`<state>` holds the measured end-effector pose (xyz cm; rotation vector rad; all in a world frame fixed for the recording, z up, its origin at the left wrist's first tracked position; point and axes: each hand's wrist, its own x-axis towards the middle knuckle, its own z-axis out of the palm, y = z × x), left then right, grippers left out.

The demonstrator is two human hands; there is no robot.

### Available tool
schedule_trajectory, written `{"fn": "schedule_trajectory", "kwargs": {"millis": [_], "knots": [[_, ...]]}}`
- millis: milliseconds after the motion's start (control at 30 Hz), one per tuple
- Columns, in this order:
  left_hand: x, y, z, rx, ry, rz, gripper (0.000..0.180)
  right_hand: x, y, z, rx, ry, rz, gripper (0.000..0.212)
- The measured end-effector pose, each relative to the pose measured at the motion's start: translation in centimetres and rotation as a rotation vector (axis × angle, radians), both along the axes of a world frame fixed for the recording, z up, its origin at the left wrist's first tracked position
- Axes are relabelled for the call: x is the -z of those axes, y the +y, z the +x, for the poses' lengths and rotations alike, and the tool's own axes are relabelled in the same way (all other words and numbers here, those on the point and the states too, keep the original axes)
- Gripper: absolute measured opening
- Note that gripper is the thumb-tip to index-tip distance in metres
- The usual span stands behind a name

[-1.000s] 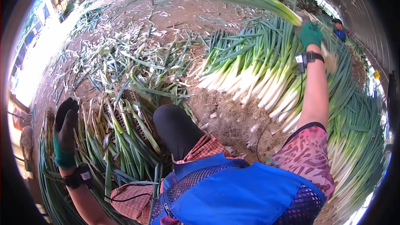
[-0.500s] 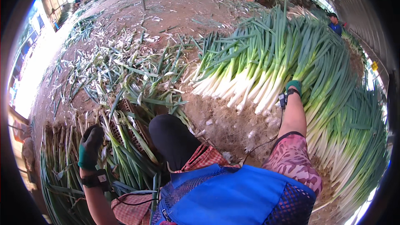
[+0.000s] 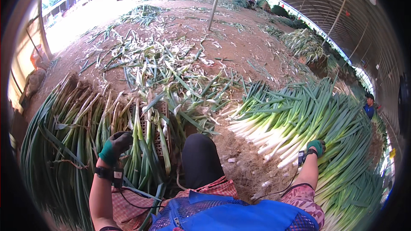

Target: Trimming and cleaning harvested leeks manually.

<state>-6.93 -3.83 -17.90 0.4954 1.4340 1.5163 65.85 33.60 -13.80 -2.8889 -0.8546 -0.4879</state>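
My left hand, in a green and dark grey glove, is raised beside untrimmed green onions with dry, brownish ends. Its fingers curve loosely toward those stalks, and I see nothing held in them. My right hand, gloved in green, rests on a broad pile of cleaned green onions with white stems and green leaves. Its fingers are mostly hidden, so whether they close round a stalk cannot be told. Another thick row of untrimmed green onions lies to the left.
A brown plastic crate stands behind the left stalks. Trimmed roots lie by my dark-covered knee. Peeled leaves litter the dirt floor. A metal pole rises ahead. A person in blue is at the far right, others farther back.
The view has tilted up and shifted left, showing more of the far end. My left hand has turned, its fingers now pointing right toward the untrimmed stalks. The right stays on the cleaned pile.
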Motion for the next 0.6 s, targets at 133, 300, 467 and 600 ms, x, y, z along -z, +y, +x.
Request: {"fn": "schedule_trajectory", "kwargs": {"millis": [133,300,467,600], "knots": [[5.5,-0.4,-2.3,-0.023,-0.096,0.070,0.034,-1.1,4.3,-7.3,-0.635,0.086,0.219,0.060],[9.5,-0.6,-3.2,0.033,-0.029,0.172,0.018,0.3,7.0,-29.4,-1.474,0.488,0.063,0.055],[8.4,-0.9,-2.5,-0.080,-0.263,0.101,0.037,2.8,-1.5,-50.5,-1.960,0.661,-0.453,0.055],[8.4,-2.4,-3.0,-0.135,-0.274,0.077,0.036,10.2,-9.0,-60.4,-2.020,0.687,-0.793,0.049]]}}
